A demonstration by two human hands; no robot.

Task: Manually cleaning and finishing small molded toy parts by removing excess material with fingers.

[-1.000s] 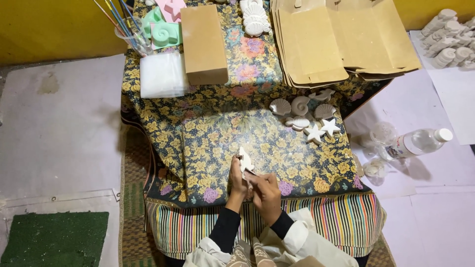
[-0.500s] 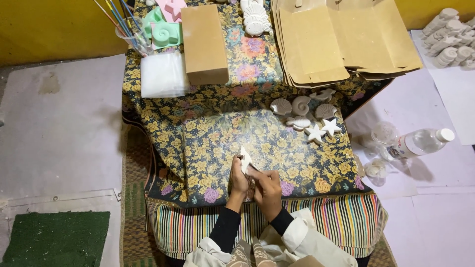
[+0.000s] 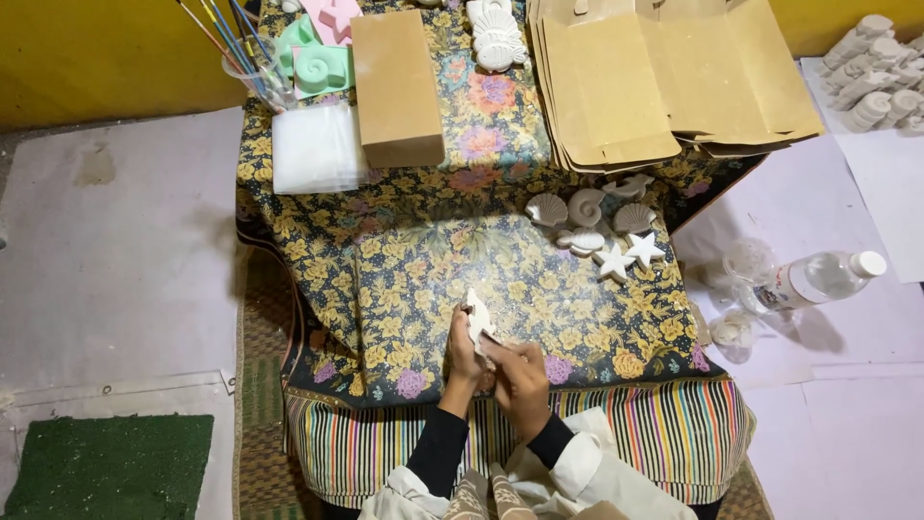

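Right, both hands sit low and central over the floral-patterned cloth [image 3: 423,279] covering the table; the left hand [image 3: 464,349] has its fingers curled up around a small white flat plaster piece [image 3: 477,318], pinching its lower edge so the piece stands tilted off the cloth; the right hand [image 3: 520,371] is pressed in close just beside it, fingers bunched together against the piece's near side, though what they grip, if anything, I cannot tell; held that way, the piece is likely lifted clear so its edge can be worked; just to the far right lies a cluster of white plaster shells and stars [image 3: 602,229], near but apart from the hands; farther off stand a tan cardboard box [image 3: 395,82], a stack of flat brown paper envelopes [image 3: 664,82], and a clear cup of paintbrushes [image 3: 252,72] at far left; a clear plastic bottle [image 3: 818,279] lies on the floor at right, well apart; the cloth's striped near edge [image 3: 654,433] runs just below the wrists; open patterned cloth spreads left of the hands.
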